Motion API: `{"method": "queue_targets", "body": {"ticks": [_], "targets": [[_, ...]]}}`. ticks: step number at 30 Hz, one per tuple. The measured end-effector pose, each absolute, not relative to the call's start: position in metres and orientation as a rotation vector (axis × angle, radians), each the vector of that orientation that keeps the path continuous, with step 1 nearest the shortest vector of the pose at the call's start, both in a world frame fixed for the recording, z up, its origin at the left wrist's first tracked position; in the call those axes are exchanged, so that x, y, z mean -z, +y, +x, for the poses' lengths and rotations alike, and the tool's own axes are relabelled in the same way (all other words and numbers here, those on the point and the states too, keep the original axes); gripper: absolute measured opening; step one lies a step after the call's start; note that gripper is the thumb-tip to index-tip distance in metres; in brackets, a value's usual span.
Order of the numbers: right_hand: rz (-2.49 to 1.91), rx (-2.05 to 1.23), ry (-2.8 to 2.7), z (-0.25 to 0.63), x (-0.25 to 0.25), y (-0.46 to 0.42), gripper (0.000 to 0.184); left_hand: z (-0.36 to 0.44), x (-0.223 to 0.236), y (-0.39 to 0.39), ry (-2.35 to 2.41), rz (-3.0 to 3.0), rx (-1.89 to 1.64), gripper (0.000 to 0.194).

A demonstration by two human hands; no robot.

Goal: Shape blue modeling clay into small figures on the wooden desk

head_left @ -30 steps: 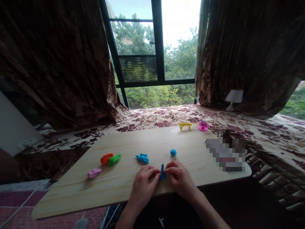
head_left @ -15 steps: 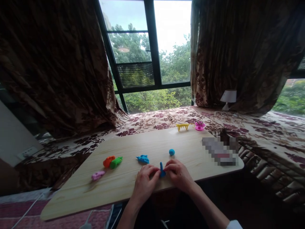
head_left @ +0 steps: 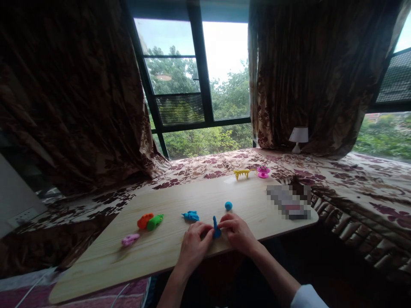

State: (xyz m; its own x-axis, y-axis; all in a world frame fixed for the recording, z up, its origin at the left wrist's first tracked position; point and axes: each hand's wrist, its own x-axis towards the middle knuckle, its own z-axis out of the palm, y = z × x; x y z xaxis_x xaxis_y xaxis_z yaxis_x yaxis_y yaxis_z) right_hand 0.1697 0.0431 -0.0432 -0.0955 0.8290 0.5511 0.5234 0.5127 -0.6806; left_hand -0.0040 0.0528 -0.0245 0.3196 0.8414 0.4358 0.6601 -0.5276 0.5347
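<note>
Near the table's front edge stands a blue modelling clay piece (head_left: pixel 216 231), with a broad base and a thin upright stalk. My left hand (head_left: pixel 196 240) is curled at its left side, thumb and forefinger against the base. From the right, my right hand (head_left: pixel 236 231) has its closed fingertips on the same piece. Just beyond my right hand sits a blue clay ball (head_left: pixel 228 206). A lumpy blue clay figure (head_left: pixel 191 215) lies beyond my left hand.
Further left on the wooden table (head_left: pixel 105 265) are orange (head_left: pixel 145 221), green (head_left: pixel 155 222) and pink clay (head_left: pixel 130 240) pieces. A yellow legged figure (head_left: pixel 241 173) and a pink stand (head_left: pixel 263 172) are at the far edge. A blurred-out item (head_left: pixel 289 203) lies right.
The camera view has turned slightly, so the scene sits a little further left. Both hands stay at the blue clay piece, with the right fingers slightly shifted.
</note>
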Motion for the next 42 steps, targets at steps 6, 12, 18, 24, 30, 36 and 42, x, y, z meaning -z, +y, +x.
{"method": "queue_targets", "body": {"ticks": [6, 12, 18, 24, 30, 36, 42], "targets": [[-1.135, -0.371, -1.743, 0.167, 0.035, 0.039, 0.035, -0.005, 0.023, 0.050, 1.384, 2.333, -1.012, 0.024], [-1.151, -0.400, -1.772, 0.164, 0.031, 0.041, 0.014, -0.004, 0.024, 0.051, 1.401, 2.326, -1.008, 0.024], [-1.195, -0.378, -1.750, 0.161, 0.033, 0.045, 0.017, -0.005, 0.022, 0.049, 1.382, 2.344, -1.004, 0.023], [-1.209, -0.315, -1.711, 0.166, 0.037, 0.032, 0.027, -0.009, 0.025, 0.048, 1.337, 2.289, -1.063, 0.022], [-1.248, -0.152, -1.797, 0.167, 0.040, 0.012, 0.036, -0.008, 0.025, 0.044, 1.360, 2.367, -0.998, 0.021], [-1.269, -0.106, -1.877, 0.164, 0.036, 0.009, 0.035, -0.006, 0.022, 0.043, 1.365, 2.371, -1.001, 0.018], [-1.268, -0.118, -1.849, 0.165, 0.036, 0.008, 0.038, -0.006, 0.022, 0.044, 1.356, 2.370, -0.990, 0.016]]}}
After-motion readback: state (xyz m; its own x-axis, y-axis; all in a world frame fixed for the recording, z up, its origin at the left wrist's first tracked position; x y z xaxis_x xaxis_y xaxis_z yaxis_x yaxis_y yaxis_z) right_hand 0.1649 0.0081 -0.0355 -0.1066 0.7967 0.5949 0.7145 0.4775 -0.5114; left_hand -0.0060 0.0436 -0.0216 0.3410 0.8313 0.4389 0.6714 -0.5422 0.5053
